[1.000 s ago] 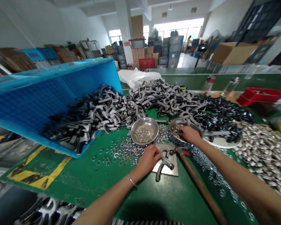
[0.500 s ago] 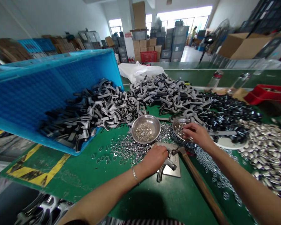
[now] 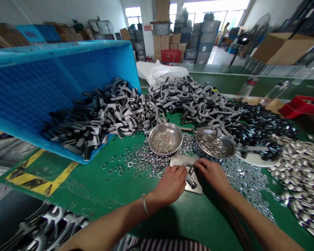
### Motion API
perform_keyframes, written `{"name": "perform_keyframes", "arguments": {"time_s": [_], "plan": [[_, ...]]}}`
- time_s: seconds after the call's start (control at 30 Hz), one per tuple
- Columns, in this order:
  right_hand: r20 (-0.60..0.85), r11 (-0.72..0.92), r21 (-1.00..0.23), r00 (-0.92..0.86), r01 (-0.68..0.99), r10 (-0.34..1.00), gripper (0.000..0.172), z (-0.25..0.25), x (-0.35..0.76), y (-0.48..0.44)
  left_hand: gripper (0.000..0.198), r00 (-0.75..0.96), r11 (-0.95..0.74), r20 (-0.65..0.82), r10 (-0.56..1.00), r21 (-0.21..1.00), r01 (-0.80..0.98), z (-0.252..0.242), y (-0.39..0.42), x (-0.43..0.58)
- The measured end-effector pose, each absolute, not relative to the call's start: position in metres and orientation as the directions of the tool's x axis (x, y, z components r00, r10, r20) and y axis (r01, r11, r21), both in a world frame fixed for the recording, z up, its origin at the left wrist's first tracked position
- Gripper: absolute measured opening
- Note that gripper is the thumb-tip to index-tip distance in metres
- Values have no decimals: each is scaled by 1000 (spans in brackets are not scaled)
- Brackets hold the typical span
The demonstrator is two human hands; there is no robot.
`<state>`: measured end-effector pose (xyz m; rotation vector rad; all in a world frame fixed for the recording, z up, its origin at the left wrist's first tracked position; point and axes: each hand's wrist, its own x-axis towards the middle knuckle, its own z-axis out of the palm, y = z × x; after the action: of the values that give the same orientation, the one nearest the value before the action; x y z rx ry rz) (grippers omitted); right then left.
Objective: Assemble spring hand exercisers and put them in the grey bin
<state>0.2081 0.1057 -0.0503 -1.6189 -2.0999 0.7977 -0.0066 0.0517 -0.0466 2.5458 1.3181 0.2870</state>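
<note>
My left hand [image 3: 171, 183] grips a grey Y-shaped metal casting [image 3: 191, 179], which rests on a steel plate [image 3: 178, 160] on the green bench. My right hand [image 3: 212, 175] has its fingertips against the casting's upper end, and they hide whatever may lie between them. Just beyond the hands stand a steel bowl of small rings [image 3: 165, 138] and a steel bowl of short metal pins [image 3: 215, 143]. Loose metal washers [image 3: 138, 162] spread around the plate. A wooden hammer handle [image 3: 234, 223] lies dim under my right forearm, its head out of sight.
A tipped blue crate [image 3: 42, 87] spills dark castings into a large pile [image 3: 188, 99] behind the bowls. Black parts [image 3: 261, 130] and silver parts [image 3: 300, 177] heap to the right. A red tray [image 3: 303, 106] stands at the far right, and metal castings [image 3: 52, 226] lie below the bench's near edge.
My right hand has moved left from the pin bowl to the casting. The hammer head no longer shows. The view has tilted slightly, and my left hand stays on the casting.
</note>
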Motion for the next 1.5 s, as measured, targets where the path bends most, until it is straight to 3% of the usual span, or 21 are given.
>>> {"name": "perform_keyframes", "arguments": {"time_s": [0.53, 0.73, 0.9, 1.0, 1.07, 1.17, 1.27, 1.33, 1.5], "plan": [[14, 262, -458, -288, 849, 957, 31, -56, 207, 93, 43, 608, -594, 60, 791, 308, 743, -45, 52, -18], [79, 338, -247, -329, 908, 941, 34, -64, 201, 88, 45, 612, -602, 77, 787, 316, 734, -47, 52, -18], [67, 406, -184, -400, 895, 914, 31, -60, 203, 84, 45, 605, -602, 96, 790, 304, 738, -50, 50, -19], [138, 328, -145, -309, 933, 941, 34, -58, 224, 76, 45, 602, -603, 108, 791, 304, 738, -52, 48, -19], [97, 211, -119, -200, 970, 975, 40, -60, 241, 68, 45, 595, -598, 114, 796, 305, 741, -53, 48, -18], [-109, 118, -254, -150, 960, 983, 38, -63, 257, 57, 45, 574, -577, 114, 811, 314, 754, -53, 48, -15], [-132, 62, -539, -157, 840, 979, 39, -57, 256, 47, 46, 568, -569, 107, 816, 323, 756, -51, 48, -13], [-137, 21, -630, -137, 776, 981, 41, -48, 249, 42, 46, 573, -573, 106, 813, 325, 752, -50, 48, -13], [-152, 113, -532, -227, 839, 962, 33, -27, 241, 39, 46, 551, -552, 120, 826, 369, 747, -53, 46, -12]]}}
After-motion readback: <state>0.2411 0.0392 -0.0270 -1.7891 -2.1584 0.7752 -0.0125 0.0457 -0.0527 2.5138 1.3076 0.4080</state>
